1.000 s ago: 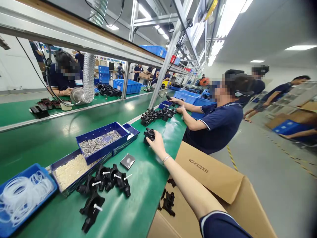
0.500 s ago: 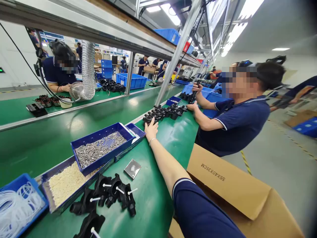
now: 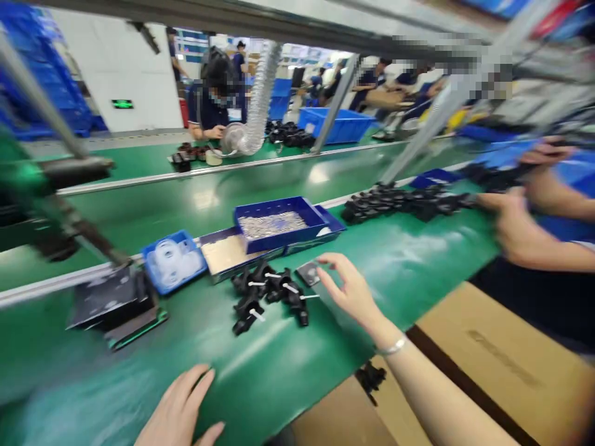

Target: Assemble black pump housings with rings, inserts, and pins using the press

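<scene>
The left hand (image 3: pixel 179 409) is reaching in empty over the green surface (image 3: pixel 223 356), fingers loosely spread, and keeping it low is helping it avoid sweeping anything aside. Farther from the near edge, black fittings (image 3: pixel 274 292) are lying clustered in front of the trays (image 3: pixel 279 246), their white pins (image 3: pixel 290 287) sticking out, so they are calling for a grip on their solid bodies. The right hand (image 3: pixel 346 294) is curving open, grasping nothing, at the silvery square (image 3: pixel 307 272); contact is unclear, and light fingertips are suiting its flat shape.
</scene>
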A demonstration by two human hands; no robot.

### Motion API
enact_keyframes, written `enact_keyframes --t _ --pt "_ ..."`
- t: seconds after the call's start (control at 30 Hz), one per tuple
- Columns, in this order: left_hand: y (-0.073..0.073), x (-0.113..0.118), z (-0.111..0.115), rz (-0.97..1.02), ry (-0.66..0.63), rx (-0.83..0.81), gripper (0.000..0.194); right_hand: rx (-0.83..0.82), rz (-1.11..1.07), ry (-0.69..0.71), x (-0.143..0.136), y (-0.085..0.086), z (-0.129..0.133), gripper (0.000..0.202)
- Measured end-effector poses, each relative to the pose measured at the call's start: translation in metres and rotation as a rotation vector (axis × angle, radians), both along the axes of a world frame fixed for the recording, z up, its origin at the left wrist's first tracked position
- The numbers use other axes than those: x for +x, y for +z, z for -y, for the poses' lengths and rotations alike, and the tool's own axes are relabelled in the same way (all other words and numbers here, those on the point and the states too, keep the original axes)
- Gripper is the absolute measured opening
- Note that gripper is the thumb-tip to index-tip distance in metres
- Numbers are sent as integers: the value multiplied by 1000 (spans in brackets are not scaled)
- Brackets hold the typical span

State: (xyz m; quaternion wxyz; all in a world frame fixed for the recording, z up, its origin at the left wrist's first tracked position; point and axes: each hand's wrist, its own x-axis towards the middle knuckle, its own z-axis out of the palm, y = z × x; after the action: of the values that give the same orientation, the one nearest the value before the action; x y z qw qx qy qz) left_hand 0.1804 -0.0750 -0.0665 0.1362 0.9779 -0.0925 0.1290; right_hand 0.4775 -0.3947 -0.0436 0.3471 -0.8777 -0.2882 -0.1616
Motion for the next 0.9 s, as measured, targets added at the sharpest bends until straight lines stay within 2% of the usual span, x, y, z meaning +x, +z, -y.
enact_keyframes --t 0.03,0.07,0.13,0.17,0.27,0.33,0.37,0.47,0.53,0.6,0.77,0.83,0.9 --pt "7 -3 3 -10 -10 52 62 -114 -5 162 -15 2 -7 34" --pt "15 -6 4 -7 -24 95 60 -215 2 259 -27 1 -13 36" --pt "31 -13 -2 -39 9 177 67 -318 43 298 -40 -8 -22 47" --pt "40 -19 -11 -50 96 210 73 -330 72 317 -43 -14 -26 56" --pt "66 -51 -61 -112 470 327 86 -317 209 355 -46 -27 -32 70" --pt "81 -81 -104 -136 692 418 88 -365 317 316 -50 -27 -30 65" --pt "85 -96 -126 -159 747 454 89 -427 359 281 -54 -25 -29 59" --pt "90 -121 -182 -281 729 441 78 -653 433 179 -64 -19 -27 37" --pt "88 -120 -197 -337 648 379 74 -729 462 140 -70 -19 -28 27" --pt "85 -109 -190 -337 554 297 73 -717 475 114 -75 -22 -30 26" --pt "77 -75 -123 -261 354 -15 86 -705 446 96 -81 -29 -28 30" --pt "80 -63 -111 -247 343 -138 98 -733 408 138 -81 -30 -25 29" --pt "90 -48 -116 -189 394 -230 102 -731 365 180 -80 -29 -21 26"
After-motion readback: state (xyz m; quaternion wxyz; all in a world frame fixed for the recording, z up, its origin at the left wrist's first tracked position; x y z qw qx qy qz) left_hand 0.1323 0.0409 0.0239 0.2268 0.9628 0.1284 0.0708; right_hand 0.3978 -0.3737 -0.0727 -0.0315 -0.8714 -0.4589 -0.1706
